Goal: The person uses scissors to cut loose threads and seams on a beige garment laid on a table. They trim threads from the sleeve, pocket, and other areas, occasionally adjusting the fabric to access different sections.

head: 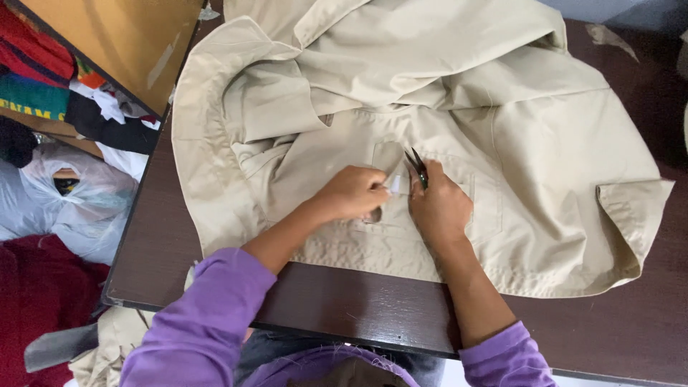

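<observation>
Here a beige garment point(430, 122), a jacket or coat by its collar and cuffs, lies spread and rumpled across a dark brown counter point(344, 301), its hem toward the person; the left hand point(351, 193) is closed in a pinch on a small pale tag or flap of the cloth near a pocket, holding it up off the fabric; the right hand point(438, 208) is wrapped around a pair of small dark thread snips point(417, 168), whose pointed blades stand slightly apart just beside the pinched piece. The cloth looks like a medium-weight cotton twill, matte, soft and limp; it will likely fold and slide rather than hold shape, so it is best taken by a pinch close to the seam, kept taut with the rest lying flat. The snips look hard, thin and sharp-tipped, light in the fingers. Both sleeves on the arms are purple knit. Off the counter's left edge sit a tan board point(107, 36), a heap of coloured clothes point(43, 79) and a clear plastic bag point(79, 201).
</observation>
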